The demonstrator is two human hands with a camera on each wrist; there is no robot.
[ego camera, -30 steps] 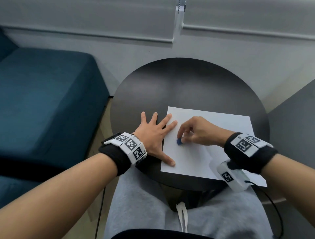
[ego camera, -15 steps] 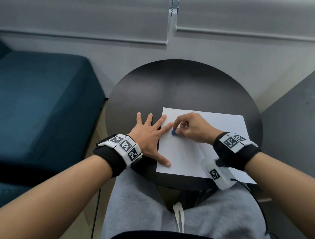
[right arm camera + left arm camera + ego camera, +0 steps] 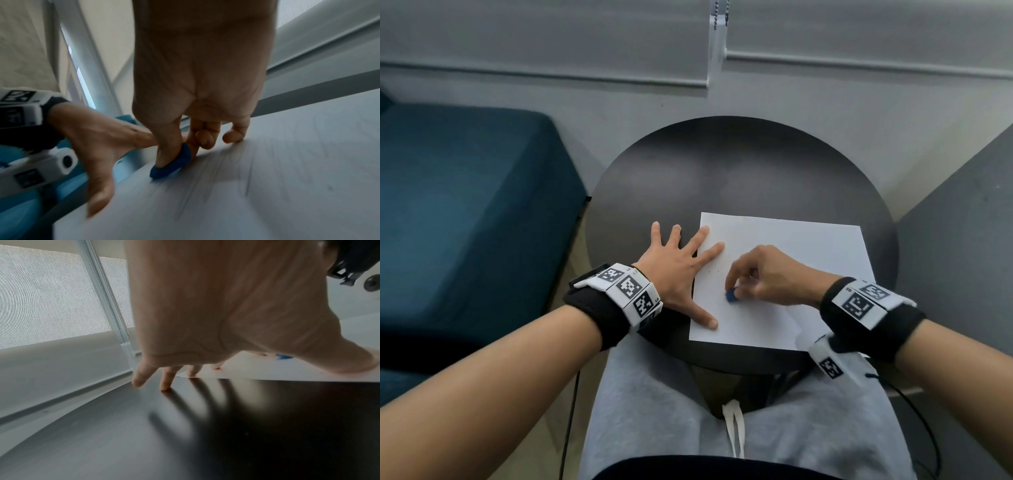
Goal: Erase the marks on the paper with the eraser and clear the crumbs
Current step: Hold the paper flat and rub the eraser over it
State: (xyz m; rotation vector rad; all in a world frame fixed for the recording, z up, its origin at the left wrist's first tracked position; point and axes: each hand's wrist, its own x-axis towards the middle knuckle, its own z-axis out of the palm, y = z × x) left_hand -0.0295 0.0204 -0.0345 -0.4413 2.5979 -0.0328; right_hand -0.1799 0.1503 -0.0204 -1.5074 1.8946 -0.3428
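Head view: the left hand [image 3: 674, 274] lies flat, fingers spread across the paper [image 3: 791, 246] edge, anchoring it to the tabletop [image 3: 722, 164].

Right wrist view: the right hand [image 3: 197, 91] grip pinches the blue eraser [image 3: 172, 164], pressed against faint marks [image 3: 257, 162] on the paper.

Paper [image 3: 784, 246]: we see it on the table [image 3: 739, 164], toward its near right.
Left hand [image 3: 674, 270]: on the paper's left edge.
Eraser [image 3: 731, 295]: on the paper, under our right hand [image 3: 767, 274].
Sofa [image 3: 465, 205]: left of the table.

Likely home living room: teal sofa [image 3: 465, 205], round side table [image 3: 722, 171], window blinds [image 3: 551, 34].
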